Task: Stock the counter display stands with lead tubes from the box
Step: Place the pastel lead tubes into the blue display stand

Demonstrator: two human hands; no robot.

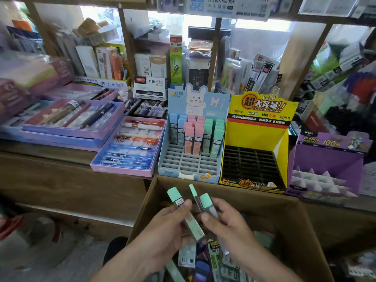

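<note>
Risk: slip from a loose pinch back into cardboard box [223, 190], or a jam in the wrong slot. Left grip [162, 226] pinching one mint-capped lead tube [195, 226]; right grip [225, 220] pinching pair of tubes [207, 202], all above box of mixed tubes. Blue stand [191, 161] on tabletop filled at back rows only; yellow stand [250, 163] slots bare.
</note>
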